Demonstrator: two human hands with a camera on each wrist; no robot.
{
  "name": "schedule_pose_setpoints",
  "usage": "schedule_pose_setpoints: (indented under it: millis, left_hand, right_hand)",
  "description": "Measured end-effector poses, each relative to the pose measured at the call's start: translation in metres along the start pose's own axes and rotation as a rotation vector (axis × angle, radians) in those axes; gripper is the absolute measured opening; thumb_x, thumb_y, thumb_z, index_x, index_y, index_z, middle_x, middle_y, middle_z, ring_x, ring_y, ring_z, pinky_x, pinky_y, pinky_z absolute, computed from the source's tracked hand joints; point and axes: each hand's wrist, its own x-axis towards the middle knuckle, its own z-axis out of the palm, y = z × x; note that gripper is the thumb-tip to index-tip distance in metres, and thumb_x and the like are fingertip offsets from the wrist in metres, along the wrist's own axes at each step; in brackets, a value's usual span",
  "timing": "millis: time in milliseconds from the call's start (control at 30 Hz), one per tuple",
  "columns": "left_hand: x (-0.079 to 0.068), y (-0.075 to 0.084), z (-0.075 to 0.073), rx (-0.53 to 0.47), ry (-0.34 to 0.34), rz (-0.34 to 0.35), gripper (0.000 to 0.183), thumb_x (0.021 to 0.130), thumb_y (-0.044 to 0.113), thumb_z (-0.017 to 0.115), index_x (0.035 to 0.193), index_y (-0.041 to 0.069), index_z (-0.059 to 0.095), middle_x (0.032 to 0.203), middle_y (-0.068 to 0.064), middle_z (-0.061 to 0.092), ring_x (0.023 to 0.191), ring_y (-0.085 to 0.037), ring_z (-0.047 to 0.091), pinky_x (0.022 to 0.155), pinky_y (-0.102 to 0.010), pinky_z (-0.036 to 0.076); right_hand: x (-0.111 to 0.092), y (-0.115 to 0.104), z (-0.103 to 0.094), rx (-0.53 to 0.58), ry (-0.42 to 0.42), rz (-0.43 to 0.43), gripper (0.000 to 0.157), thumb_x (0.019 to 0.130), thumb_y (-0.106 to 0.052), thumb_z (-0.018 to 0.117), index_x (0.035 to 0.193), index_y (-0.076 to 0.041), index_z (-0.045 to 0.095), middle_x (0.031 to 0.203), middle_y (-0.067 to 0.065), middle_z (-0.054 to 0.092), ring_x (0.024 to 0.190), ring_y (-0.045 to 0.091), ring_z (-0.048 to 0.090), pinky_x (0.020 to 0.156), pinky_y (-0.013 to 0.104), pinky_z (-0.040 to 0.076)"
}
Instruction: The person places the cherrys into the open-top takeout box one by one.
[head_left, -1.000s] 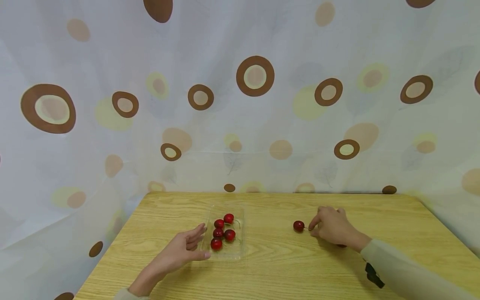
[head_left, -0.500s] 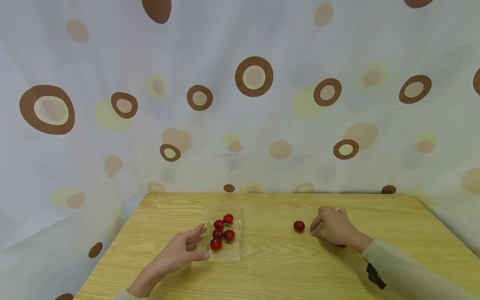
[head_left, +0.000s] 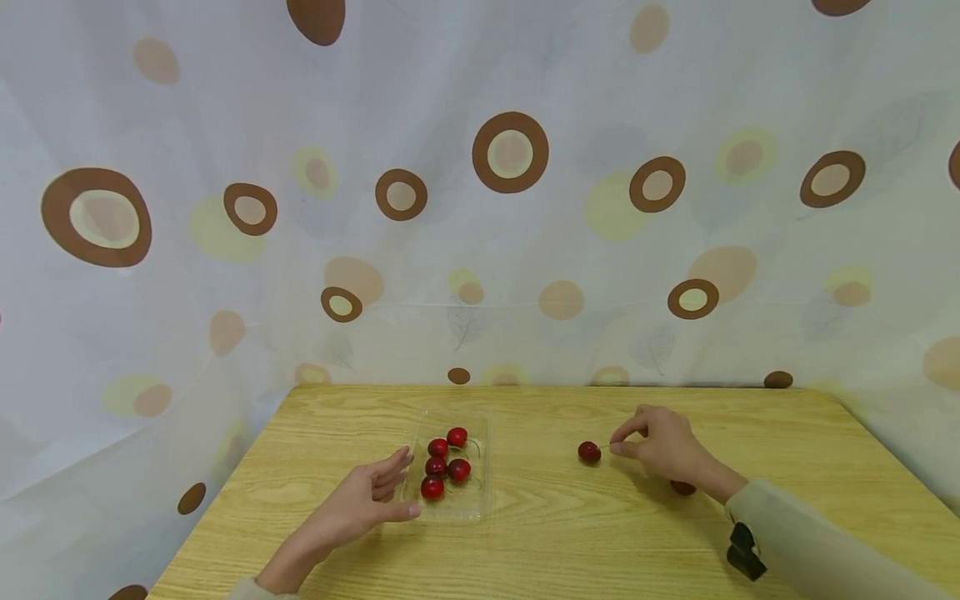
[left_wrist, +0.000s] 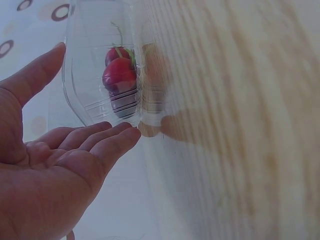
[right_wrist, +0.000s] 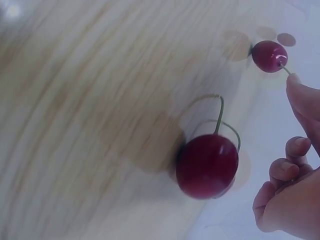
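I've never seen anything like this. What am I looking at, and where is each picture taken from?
No robot arm here, just a person's bare left hand and right hand. The wide picture comes from a camera worn on the head; the two close ones come from a camera on each wrist. On the yellowish wood-grain table sits a rectangular clear plastic tray holding five round red cherries. The left hand is open beside it. The right hand's grip is on the thin stem of a round dark-red cherry. The right wrist picture also shows another dark-red cherry closer to the camera.
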Motion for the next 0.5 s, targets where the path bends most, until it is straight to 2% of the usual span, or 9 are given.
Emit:
schedule_pose_setpoints:
  millis: [100,200,233,367,500]
  left_hand:
    - [0.000,0.000,0.000,0.007,0.005,-0.001,0.091,0.098,0.019,0.079,0.164,-0.007,0.022,0.166,-0.029,0.028,0.149,-0.050,0.032,0.120,-0.058,0.032]
    - [0.000,0.000,0.000,0.017,0.013,-0.002,0.091,0.098,0.019,0.079,0.164,-0.007,0.022,0.166,-0.028,0.029,0.149,-0.050,0.033,0.119,-0.058,0.032]
    - [-0.001,0.000,0.001,0.020,0.014,-0.002,0.091,0.098,0.020,0.079,0.164,-0.007,0.023,0.166,-0.028,0.029,0.149,-0.050,0.033,0.119,-0.058,0.033]
    - [-0.001,0.001,0.001,0.018,0.015,-0.003,0.091,0.098,0.019,0.079,0.164,-0.007,0.022,0.166,-0.028,0.028,0.149,-0.049,0.033,0.119,-0.057,0.033]
    - [-0.002,0.002,0.000,0.006,0.007,-0.001,0.091,0.099,0.019,0.078,0.164,-0.007,0.021,0.166,-0.028,0.027,0.150,-0.049,0.031,0.120,-0.056,0.032]
  right_hand:
    - [0.002,0.000,-0.001,0.061,-0.004,0.029,0.005,0.091,-0.017,0.085,0.093,-0.013,0.085,0.082,-0.003,0.060,0.071,0.017,0.041,0.065,0.033,0.031]
    - [0.004,-0.001,-0.001,0.095,-0.004,0.058,0.006,0.093,-0.018,0.083,0.094,-0.012,0.085,0.087,-0.002,0.065,0.078,0.020,0.048,0.069,0.035,0.038]
    - [0.004,-0.001,0.000,0.102,-0.001,0.073,0.006,0.093,-0.018,0.083,0.094,-0.013,0.085,0.089,-0.002,0.068,0.083,0.023,0.054,0.072,0.036,0.044]
    - [0.005,-0.004,0.001,0.161,-0.012,0.127,0.010,0.096,-0.020,0.081,0.099,-0.012,0.085,0.098,0.002,0.073,0.097,0.031,0.065,0.087,0.049,0.055]
    - [0.005,-0.014,0.002,0.269,-0.032,0.180,0.020,0.097,-0.024,0.080,0.107,-0.006,0.084,0.113,0.013,0.072,0.113,0.041,0.064,0.097,0.059,0.053]
